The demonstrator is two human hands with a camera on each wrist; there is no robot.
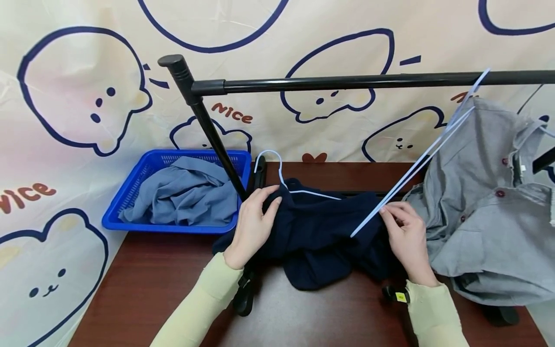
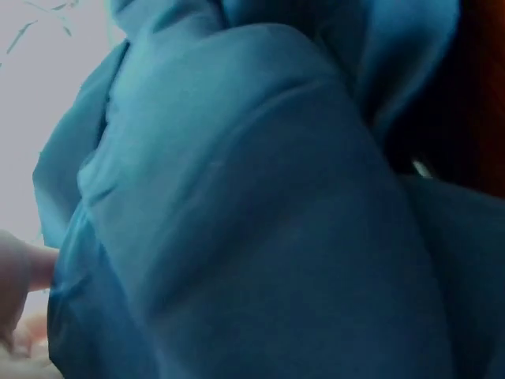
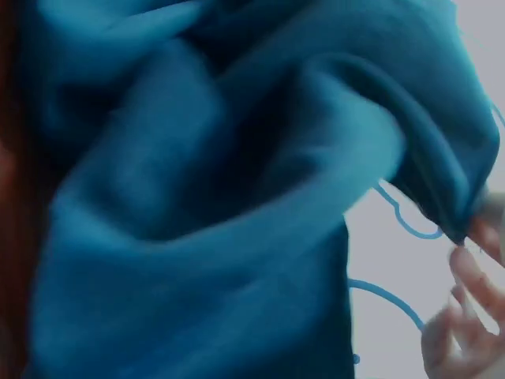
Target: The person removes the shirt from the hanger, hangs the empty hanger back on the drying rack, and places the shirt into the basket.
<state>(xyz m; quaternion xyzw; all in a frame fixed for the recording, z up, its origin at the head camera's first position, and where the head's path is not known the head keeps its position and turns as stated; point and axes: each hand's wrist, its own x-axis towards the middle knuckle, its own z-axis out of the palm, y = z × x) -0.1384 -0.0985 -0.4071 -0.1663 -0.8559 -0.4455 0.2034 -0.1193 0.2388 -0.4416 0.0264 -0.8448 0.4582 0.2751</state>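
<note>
The left hand (image 1: 253, 226) pinches the dark blue cloth (image 1: 321, 241) near its top left, with the thumb and a finger tip close to the hanger (image 1: 314, 193). The right hand (image 1: 407, 238) pinches the cloth at its right side, with its other fingers curled in. So each grip is holding cloth. The cloth is between the two hands, bunched in folds over the table (image 1: 329, 318), under the bar of the black rack (image 1: 312, 86). The hanger is light blue. Its hook sticks up out of the cloth, and one arm runs to the right along the top edge. I cannot tell where its other arm goes.

A second hanger (image 1: 399, 185) is hooked on the bar. It slants down in front of the cloth, and its low end is just beside the right hand. To the right hangs a grey shirt (image 1: 490, 241) with dark red buttons.

On the left, a blue basket (image 1: 169, 228) holds a heap of gray-blue cloth (image 1: 186, 193). Behind it all is a pale sheet (image 1: 269, 62) with cute animal drawings and the word "NICE". Both wrist views are mostly full of folds, with some finger tips at the side.
</note>
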